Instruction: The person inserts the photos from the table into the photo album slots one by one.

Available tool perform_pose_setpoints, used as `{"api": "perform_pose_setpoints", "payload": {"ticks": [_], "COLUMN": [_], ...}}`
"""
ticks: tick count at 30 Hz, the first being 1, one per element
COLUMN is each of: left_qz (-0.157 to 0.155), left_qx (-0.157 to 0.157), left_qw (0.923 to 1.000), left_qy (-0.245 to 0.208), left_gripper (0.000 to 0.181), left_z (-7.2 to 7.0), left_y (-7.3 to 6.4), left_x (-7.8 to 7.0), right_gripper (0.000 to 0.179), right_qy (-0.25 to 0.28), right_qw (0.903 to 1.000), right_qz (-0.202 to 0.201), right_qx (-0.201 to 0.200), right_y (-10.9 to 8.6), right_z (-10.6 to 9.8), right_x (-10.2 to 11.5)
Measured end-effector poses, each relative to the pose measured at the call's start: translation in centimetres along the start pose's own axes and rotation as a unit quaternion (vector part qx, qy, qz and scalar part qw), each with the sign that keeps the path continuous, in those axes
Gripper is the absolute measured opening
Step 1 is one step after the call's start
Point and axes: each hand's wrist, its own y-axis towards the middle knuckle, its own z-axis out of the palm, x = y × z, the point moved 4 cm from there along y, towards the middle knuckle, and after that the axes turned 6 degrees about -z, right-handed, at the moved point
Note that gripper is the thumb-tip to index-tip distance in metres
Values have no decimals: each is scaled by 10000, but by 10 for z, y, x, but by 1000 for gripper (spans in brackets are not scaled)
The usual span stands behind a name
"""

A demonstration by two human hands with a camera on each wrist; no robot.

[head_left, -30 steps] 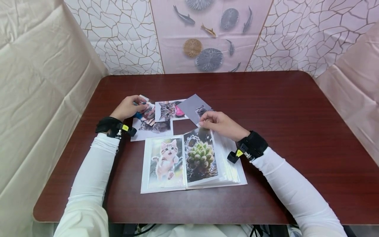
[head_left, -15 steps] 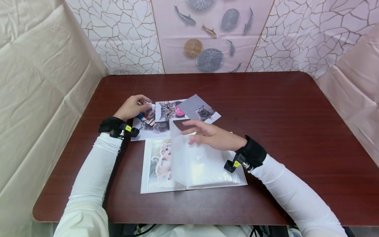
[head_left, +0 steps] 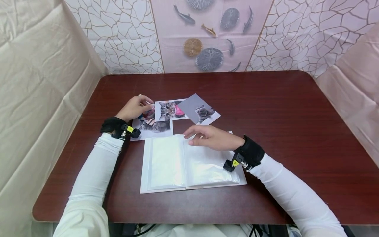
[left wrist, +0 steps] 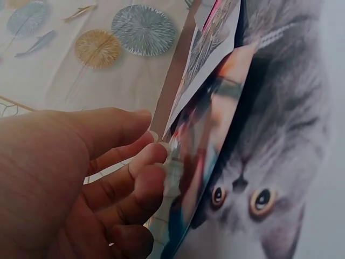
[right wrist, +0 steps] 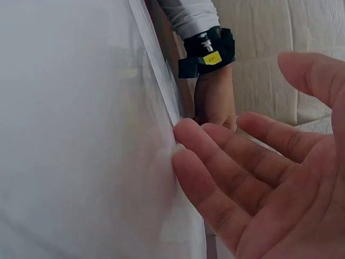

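Observation:
My left hand [head_left: 134, 107] lies at a colourful photo [head_left: 149, 116] in the pile, with fingertips at its edge. In the left wrist view its thumb and fingers are loosely bent with a gap between them, not plainly gripping the photo [left wrist: 197, 145]. My right hand [head_left: 214, 136] is over the upper part of an opened white photo album [head_left: 165, 164], fingers relaxed and slightly bent. Its fingertips [right wrist: 194, 172] are near or touching the clear album page [right wrist: 81, 135] in the right wrist view. Both facing album pockets look blank.
Beside the colourful photo lie a photo of a tabby with pink [head_left: 170, 111], a grey photo with a small kitten [head_left: 197, 110] and a grey cat photo [head_left: 154, 130], partly overlapping. All rest on the dark red-brown table [head_left: 281, 115] behind the album.
My right hand turned the album leaf with the succulent picture over to the left, covering the kitten picture, and let it go. My left hand shifted slightly right.

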Motion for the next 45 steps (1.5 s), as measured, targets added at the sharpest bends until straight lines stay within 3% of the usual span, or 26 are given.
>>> {"api": "perform_pose_setpoints", "payload": {"ticks": [15,21,25,31,39,45], "left_qz": [276,525,620,1013,891,711], "left_qx": [-265,48,172,169,223,193], "left_qw": [9993,9986,9979,9945,9939,9939], "left_qy": [27,4,23,-209,-613,-827], "left_gripper": [24,24,25,27,27,27], "left_z": [-11,3,12,19,30,35], "left_y": [-30,-56,-77,-100,-111,-115], "left_x": [-21,-33,-42,-58,-61,-57], "right_gripper": [30,22,19,25,55,71], "right_qy": [80,-343,-853,-1574,-2102,-2846], "right_qw": [9930,9851,9772,9619,9390,9139], "right_qz": [604,945,1244,1654,2447,2708], "right_qx": [-1011,-1392,-1492,-1503,-1188,-1023], "right_y": [-5,5,18,36,60,74], "right_z": [-35,-55,-68,-85,-92,-88], "right_x": [-17,-31,-41,-55,-66,-66]}}
